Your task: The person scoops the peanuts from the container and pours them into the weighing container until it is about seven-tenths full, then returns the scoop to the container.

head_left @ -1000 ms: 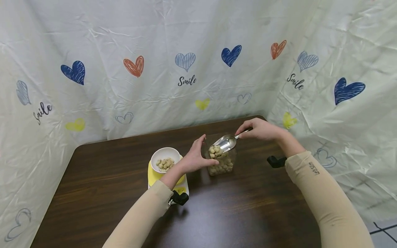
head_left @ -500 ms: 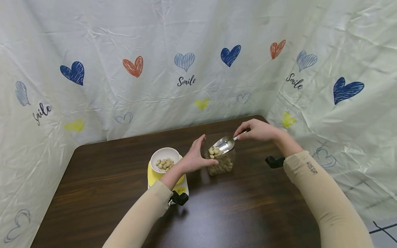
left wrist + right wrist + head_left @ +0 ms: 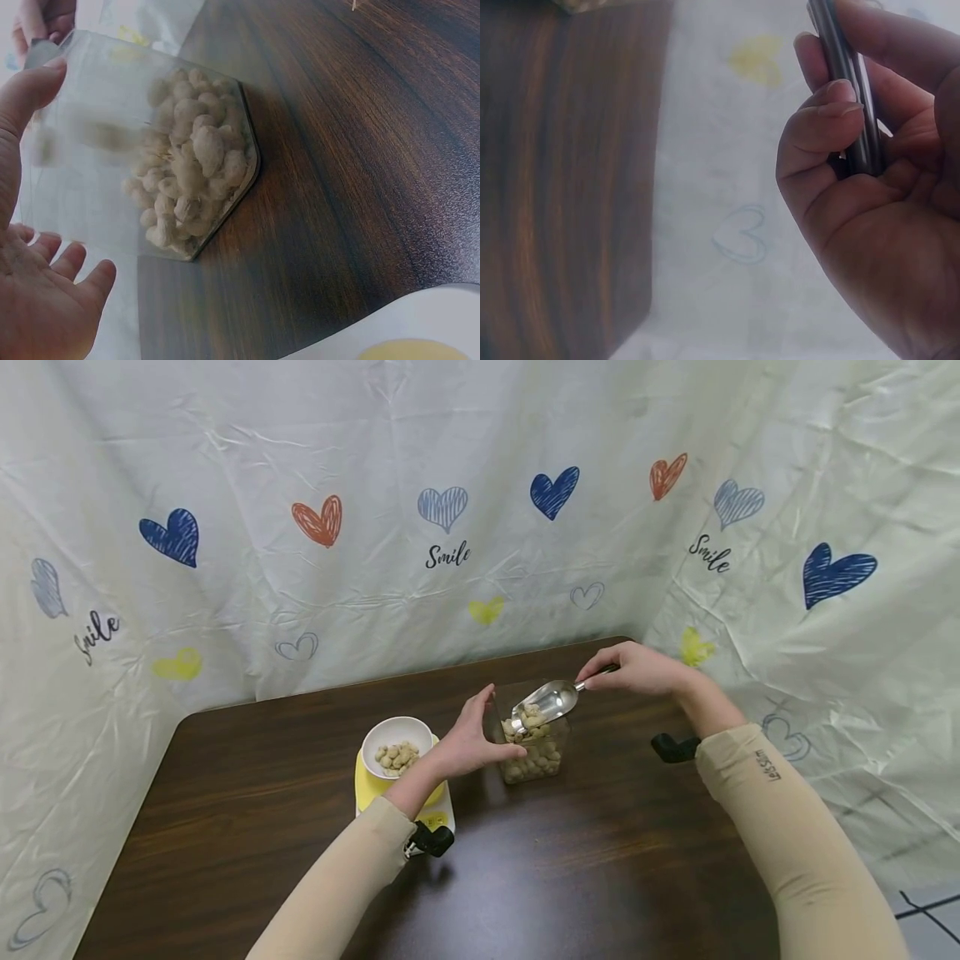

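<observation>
In the head view, a square clear container point(image 3: 542, 763) of unshelled peanuts point(image 3: 199, 161) stands on the table. My left hand point(image 3: 471, 746) holds it from the left, its thumb at the near wall and its fingers spread along the other side. My right hand point(image 3: 637, 670) grips the dark handle of a metal scoop point(image 3: 558, 697). The bowl of the scoop slants down over the container's mouth with some peanuts in it. In the right wrist view, my fingers point(image 3: 821, 131) curl round the handle; the scoop's bowl is out of that view.
To the left, a white bowl point(image 3: 375, 734) with several peanuts sits on a yellow and white kitchen scale point(image 3: 369, 789), partly behind my left forearm. The dark wooden table point(image 3: 247, 777) ends at a white curtain point(image 3: 375, 610) printed with hearts.
My right hand has moved slightly right and up, and the scoop has shifted, its peanuts now further up its bowl. My left hand stays at the container.
</observation>
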The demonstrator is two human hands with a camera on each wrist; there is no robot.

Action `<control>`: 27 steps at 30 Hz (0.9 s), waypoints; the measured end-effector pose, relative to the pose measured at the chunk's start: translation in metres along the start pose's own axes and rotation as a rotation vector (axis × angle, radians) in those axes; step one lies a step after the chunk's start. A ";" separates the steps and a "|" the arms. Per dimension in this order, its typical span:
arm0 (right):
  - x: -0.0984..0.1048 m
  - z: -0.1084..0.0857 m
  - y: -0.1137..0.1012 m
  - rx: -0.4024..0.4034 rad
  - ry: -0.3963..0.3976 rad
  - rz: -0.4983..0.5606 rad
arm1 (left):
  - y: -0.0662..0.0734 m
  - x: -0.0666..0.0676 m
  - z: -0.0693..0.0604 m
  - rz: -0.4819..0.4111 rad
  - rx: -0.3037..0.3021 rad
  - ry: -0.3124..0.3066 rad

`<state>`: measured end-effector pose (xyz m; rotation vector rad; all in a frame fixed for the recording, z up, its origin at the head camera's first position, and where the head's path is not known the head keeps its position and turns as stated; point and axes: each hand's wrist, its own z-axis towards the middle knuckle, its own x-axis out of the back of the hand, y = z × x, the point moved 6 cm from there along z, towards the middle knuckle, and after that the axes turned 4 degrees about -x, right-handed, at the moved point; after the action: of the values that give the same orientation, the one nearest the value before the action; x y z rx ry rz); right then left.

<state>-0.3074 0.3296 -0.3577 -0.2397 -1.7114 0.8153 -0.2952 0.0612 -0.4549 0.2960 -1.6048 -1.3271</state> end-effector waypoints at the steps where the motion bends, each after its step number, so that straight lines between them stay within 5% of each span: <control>1: 0.000 0.000 0.001 -0.009 0.000 0.002 | 0.000 0.000 0.000 -0.001 0.003 0.001; 17: 0.001 -0.001 0.011 -0.094 0.030 0.107 | 0.007 0.008 -0.007 0.036 -0.005 -0.017; 27: 0.001 0.000 -0.009 -0.038 0.116 0.137 | 0.020 0.063 -0.038 0.053 -0.125 0.075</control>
<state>-0.3054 0.3230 -0.3511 -0.4261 -1.6156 0.8526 -0.2875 0.0005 -0.4087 0.2227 -1.4511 -1.3538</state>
